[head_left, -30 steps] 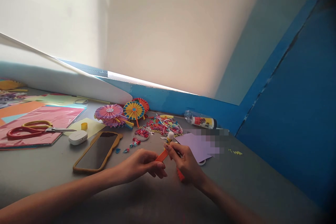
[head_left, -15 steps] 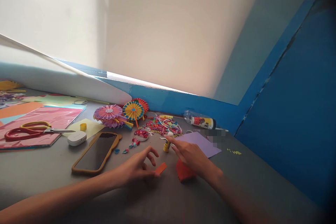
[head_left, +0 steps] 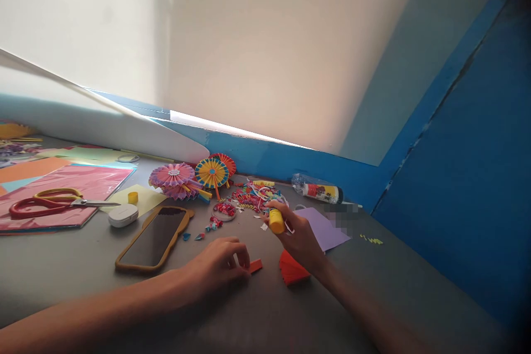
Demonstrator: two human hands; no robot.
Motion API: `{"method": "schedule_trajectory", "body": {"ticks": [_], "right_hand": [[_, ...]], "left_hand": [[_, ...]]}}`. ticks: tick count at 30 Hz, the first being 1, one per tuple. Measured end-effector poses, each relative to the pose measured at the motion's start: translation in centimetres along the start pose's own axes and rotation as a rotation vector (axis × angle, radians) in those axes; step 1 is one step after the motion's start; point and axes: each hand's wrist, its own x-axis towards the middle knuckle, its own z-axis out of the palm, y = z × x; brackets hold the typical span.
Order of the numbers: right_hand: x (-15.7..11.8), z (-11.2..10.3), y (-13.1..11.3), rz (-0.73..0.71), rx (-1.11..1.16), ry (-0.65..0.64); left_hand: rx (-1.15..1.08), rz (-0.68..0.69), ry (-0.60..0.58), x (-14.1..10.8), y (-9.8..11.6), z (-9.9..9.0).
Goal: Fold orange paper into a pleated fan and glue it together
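My right hand (head_left: pixel 299 239) is closed around a yellow glue stick (head_left: pixel 276 221), its yellow end tilted toward me above the grey table. Beneath that wrist lies a red-orange pleated paper fan (head_left: pixel 292 268), partly covered by the hand. My left hand (head_left: pixel 226 260) pinches a small folded orange paper strip (head_left: pixel 256 266) close to the tabletop; the fingers hide part of it. A purple sheet of paper (head_left: pixel 323 227) is just behind my right hand.
To the left are a phone (head_left: pixel 155 240), a white case (head_left: pixel 123 215), a yellow cap (head_left: pixel 133 197) and red-handled scissors (head_left: pixel 45 203) on wrapped pink paper (head_left: pixel 99 182). Paper rosettes (head_left: pixel 211 172), paper scraps (head_left: pixel 253 196) and a bottle (head_left: pixel 321 192) stand along the blue wall.
My right hand has gripped the upright glue stick, lifted it and tipped it over. My left fingers have drawn closer together on the orange strip.
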Motion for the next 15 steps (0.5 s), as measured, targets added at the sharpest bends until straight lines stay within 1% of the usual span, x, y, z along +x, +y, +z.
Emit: {"method": "schedule_trajectory", "body": {"ticks": [2,4,6,8,11,15], "right_hand": [[-0.5,0.3,-0.8,0.120,0.161,0.019],[-0.9,0.7,-1.2,0.195,0.260,-0.021],[-1.2,1.1,-1.2,0.232,0.311,-0.086],[-1.4,1.4,-1.0,0.235,0.300,-0.158],[-1.5,1.8,-0.9,0.187,0.199,-0.255],[-1.3,2.1,-1.4,0.136,0.077,-0.320]], "left_hand": [[-0.001,0.004,0.025,0.1,-0.2,0.2],[0.031,0.010,0.021,0.1,-0.2,0.1],[0.072,0.028,-0.005,0.1,0.1,-0.1],[0.090,0.037,-0.040,0.0,0.5,-0.5],[0.092,0.043,-0.061,-0.1,1.0,-0.9],[0.076,0.076,-0.052,0.0,0.4,-0.8]]}}
